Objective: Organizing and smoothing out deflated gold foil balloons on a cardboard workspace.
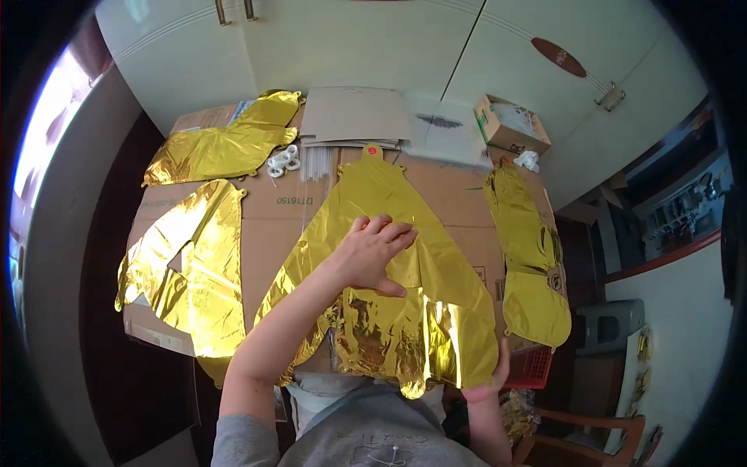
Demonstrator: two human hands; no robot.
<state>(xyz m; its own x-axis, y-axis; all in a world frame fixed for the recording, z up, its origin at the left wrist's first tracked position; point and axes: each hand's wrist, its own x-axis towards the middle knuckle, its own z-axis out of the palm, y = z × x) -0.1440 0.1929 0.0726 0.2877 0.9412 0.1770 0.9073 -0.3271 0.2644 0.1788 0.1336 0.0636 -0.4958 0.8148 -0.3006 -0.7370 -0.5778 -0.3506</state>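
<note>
Loosely spread, gripping nothing visible with nearer left hand (369,257) over flat, tapering, shiny gold foil balloon (437,272); lying lengthwise, near edge toward far edge of brown cardboard tabletop (455,187); cannot tell half-hidden right hand's (501,369) opening or grip

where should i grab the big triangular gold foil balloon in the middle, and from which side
Probably pinch the big triangular gold foil balloon at its lower right corner, coming from the right, where the bare right hand already is: the thin, flat foil seems to reach past the near edge of the brown cardboard, leaving a free border.
</note>
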